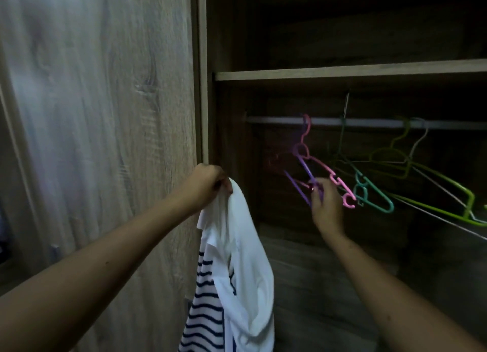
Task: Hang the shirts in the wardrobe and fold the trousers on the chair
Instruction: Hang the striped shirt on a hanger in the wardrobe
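Left hand [208, 184]: fingers closed on white shirt [237, 246], bunched with striped shirt [204, 309].
Right hand [325, 206]: fingers pinching purple hanger [303, 177] below rail [276, 119].

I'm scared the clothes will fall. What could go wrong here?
The left hand pinches the white shirt and striped shirt by one bunched corner, so one might slip. The right hand grips the purple hanger, crowded against the pink hanger; pulling could snag it.

Home bedroom, open wood-grain wardrobe [105, 114], shelf [342, 72], rail [276, 120], coloured plastic hangers [340, 183]
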Tool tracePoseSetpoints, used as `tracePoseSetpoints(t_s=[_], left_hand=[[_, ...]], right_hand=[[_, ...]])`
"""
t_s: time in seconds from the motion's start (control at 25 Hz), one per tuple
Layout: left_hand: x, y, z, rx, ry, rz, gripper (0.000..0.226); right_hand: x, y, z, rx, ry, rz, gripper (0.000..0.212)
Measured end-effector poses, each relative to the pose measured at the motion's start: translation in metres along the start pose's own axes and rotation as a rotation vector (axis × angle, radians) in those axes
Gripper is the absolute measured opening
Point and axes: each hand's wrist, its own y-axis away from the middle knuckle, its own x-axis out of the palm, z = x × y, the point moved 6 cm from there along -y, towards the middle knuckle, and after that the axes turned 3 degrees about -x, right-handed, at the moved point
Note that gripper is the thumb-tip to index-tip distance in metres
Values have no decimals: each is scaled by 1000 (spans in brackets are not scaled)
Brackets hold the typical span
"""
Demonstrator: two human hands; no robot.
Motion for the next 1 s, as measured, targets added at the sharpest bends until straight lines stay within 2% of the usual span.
tracePoseSetpoints(t_s=[0.12, 0.2, 0.36, 0.48, 0.6, 0.72, 0.8, 0.88, 0.92, 1.0], left_hand=[[9, -4, -6, 19, -15, 19, 29], [19, -6, -16, 65, -47, 70, 33], [42, -5, -21, 75, -42, 207, 40], [58, 1, -18, 68, -21, 321, 55], [66, 4, -15, 24, 27, 353, 62], [72, 5, -17, 23, 108, 371, 62], [76, 7, -28, 57, 111, 398, 61], [76, 7, -47, 116, 106, 390, 59], [75, 8, -59, 148, 132, 378, 57], [72, 10, -76, 172, 237, 384, 52]], right_hand=[[4, 58, -34, 187, -78, 105, 10], [-1, 84, -38, 210, -117, 151, 19], [-49, 122, -39, 263, -296, 46, 34], [-86, 144, -65, 280, -340, 127, 52], [-116, 154, -78, 236, -176, 229, 55], [-131, 160, -73, 144, -19, 292, 26], [-129, 167, -75, 88, 131, 346, 23], [-119, 175, -79, 60, 231, 359, 49], [-113, 179, -76, 23, 313, 351, 55], [-97, 181, -56, -34, 379, 361, 45]])
